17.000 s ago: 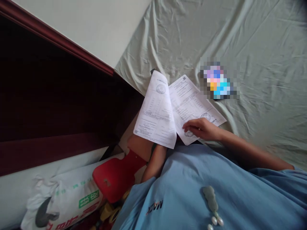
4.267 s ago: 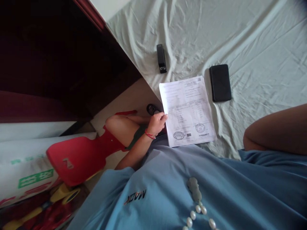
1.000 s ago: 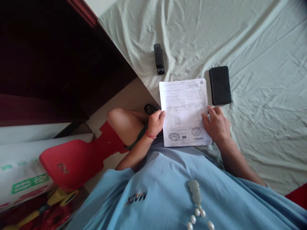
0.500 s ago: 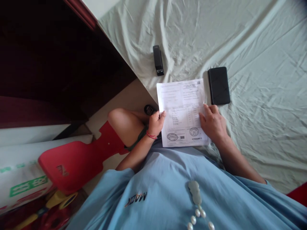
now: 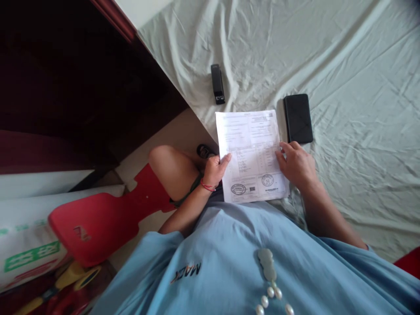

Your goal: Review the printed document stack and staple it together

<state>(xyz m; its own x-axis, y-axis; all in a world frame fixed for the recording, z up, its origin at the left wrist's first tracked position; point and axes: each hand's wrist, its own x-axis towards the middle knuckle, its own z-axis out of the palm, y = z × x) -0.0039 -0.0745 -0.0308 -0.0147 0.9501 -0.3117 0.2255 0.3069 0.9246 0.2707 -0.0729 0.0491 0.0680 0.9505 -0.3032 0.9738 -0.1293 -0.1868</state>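
Observation:
A small stack of printed paper sheets [image 5: 249, 151], with text, a table and two round stamps, lies partly over the cloth edge, its lower end close to my shirt. My left hand [image 5: 215, 169], with a red string on its wrist, grips the left edge, thumb on top and fingers underneath. At the right edge, my right hand [image 5: 298, 165] has its thumb and bent index finger against the sheets; its other fingers are partly hidden. A black stapler [image 5: 217, 84] rests beyond the papers. Just past my right hand lies a black phone-like device [image 5: 298, 118].
Wrinkled pale green cloth [image 5: 354, 131] covers the surface ahead and to the right. A red plastic chair [image 5: 98, 223] stands at left beside a white printed sack [image 5: 26, 245]. Yellow-handled tools [image 5: 70, 275] lie at the lower left. Dark furniture [image 5: 75, 78] fills the upper left.
The right thumb has drawn back toward the sheets' right edge, and the right hand has shifted slightly right. My left thumb reaches a little farther over the paper. The stapler and black device stay put.

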